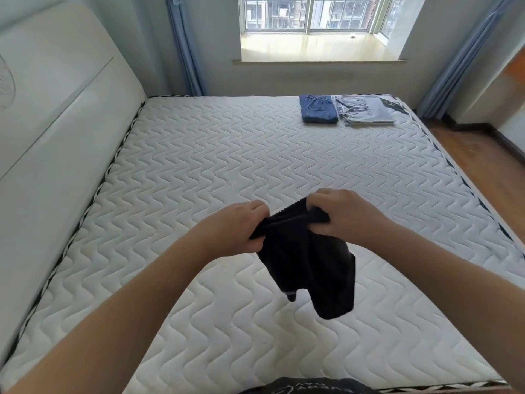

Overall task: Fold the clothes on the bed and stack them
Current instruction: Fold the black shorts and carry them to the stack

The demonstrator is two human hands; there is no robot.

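Shorts (306,268) hang above the bed (199,166), my left hand (233,226) and right hand (341,214) clenched on the waistband to square it; folded jeans (318,112) and shirt (366,110) wait at the bed's far edge.

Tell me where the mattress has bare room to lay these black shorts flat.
The whole quilted mattress is bare from the headboard to below both hands. Only the far right corner is taken: folded blue jeans beside a folded grey shirt.
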